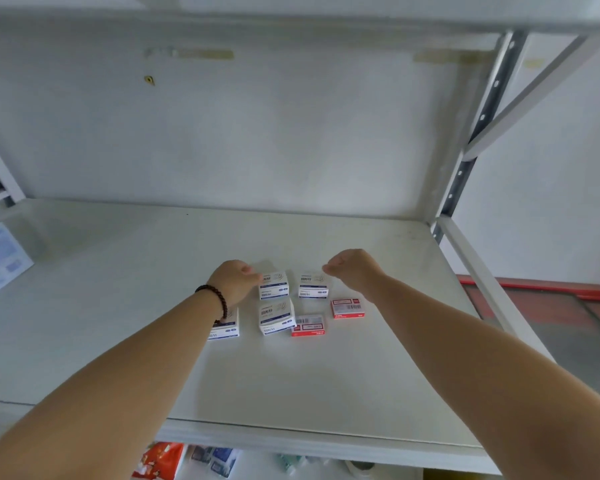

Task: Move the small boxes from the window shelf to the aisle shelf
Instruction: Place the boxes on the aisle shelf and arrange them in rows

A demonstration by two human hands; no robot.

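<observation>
Six small boxes sit in a loose cluster on the white shelf (118,306), a little toward its front. The left hand (234,280), a dark bead bracelet (215,299) on its wrist, reaches in from seven o'clock, its fingertips touching the left side of the back-left white box (273,285); whether it truly grips I cannot tell. At three o'clock of that box stands another white box (313,285), and the right hand (352,270) hovers just over its right edge, fingers loosely curled and holding nothing. Nearer the front lie a white box (227,327) partly under the left forearm, a tilted white box (276,316), and two red boxes (308,325) (347,307).
</observation>
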